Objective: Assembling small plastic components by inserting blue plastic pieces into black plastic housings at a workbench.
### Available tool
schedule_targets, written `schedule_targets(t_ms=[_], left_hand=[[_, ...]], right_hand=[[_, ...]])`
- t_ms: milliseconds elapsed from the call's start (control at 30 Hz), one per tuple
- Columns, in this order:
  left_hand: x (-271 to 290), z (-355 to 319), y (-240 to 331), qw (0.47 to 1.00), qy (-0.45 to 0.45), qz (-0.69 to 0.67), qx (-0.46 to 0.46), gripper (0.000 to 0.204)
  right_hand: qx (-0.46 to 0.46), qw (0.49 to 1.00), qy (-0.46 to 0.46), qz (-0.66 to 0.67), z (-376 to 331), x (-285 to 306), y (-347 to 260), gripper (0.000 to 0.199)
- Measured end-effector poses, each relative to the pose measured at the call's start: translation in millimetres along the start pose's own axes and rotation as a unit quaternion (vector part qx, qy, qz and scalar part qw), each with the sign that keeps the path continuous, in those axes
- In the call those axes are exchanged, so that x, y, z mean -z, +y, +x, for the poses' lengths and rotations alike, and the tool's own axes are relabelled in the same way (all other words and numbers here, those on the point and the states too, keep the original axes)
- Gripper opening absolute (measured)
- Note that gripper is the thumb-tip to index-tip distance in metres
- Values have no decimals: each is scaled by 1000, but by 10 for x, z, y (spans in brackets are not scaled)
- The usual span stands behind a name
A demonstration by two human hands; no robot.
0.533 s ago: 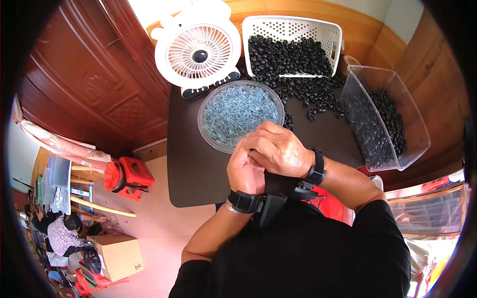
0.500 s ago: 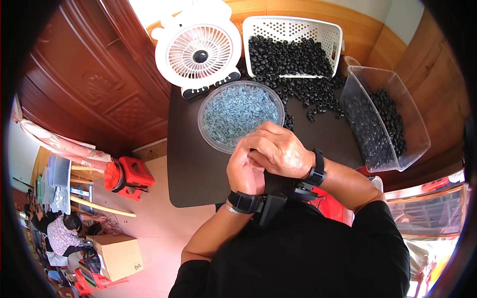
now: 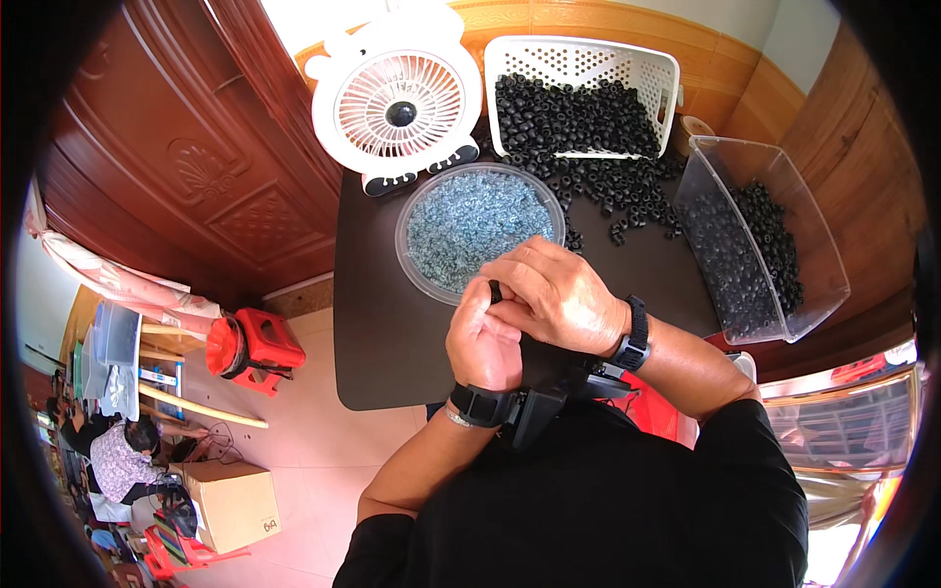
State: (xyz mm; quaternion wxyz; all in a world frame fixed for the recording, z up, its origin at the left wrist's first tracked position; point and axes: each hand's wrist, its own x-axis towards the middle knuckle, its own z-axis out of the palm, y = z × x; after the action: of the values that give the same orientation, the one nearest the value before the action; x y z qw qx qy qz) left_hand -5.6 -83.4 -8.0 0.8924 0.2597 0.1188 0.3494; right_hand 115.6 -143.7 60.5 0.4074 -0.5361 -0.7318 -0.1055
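My two hands meet over the near rim of a round clear tub filled with small, shiny, bluish-clear pieces. A small black plastic part shows between the fingertips. My left hand, palm turned up, is closed with its fingertips at that part. From the right, my right hand bends over it, fingers pinched on the same part; its fingertips are partly hidden. Similar hollow black parts lie loose on the dark tabletop beyond my hands.
A white perforated basket, tipped toward me, spills black parts. Right of it stands a clear bin with more. A white fan stands behind the tub. Red stools, a cardboard box and a seated person are at left.
My right-hand fingers have shifted slightly, and the black part now shows between my hands. The whole view has moved slightly.
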Motion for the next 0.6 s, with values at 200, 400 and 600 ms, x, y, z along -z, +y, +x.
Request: schedule_targets(t_ms=[200,400,600], left_hand=[[-106,-14,6,999,44,23,-7,27],[-268,-118,68,990,-6,131,-51,29],[-254,-104,39,981,27,171,-91,31]], right_hand=[[62,988,-58,-128,-32,26,22,34],[65,979,-87,-173,5,109,18,33],[64,980,-90,-168,-2,51,7,27]])
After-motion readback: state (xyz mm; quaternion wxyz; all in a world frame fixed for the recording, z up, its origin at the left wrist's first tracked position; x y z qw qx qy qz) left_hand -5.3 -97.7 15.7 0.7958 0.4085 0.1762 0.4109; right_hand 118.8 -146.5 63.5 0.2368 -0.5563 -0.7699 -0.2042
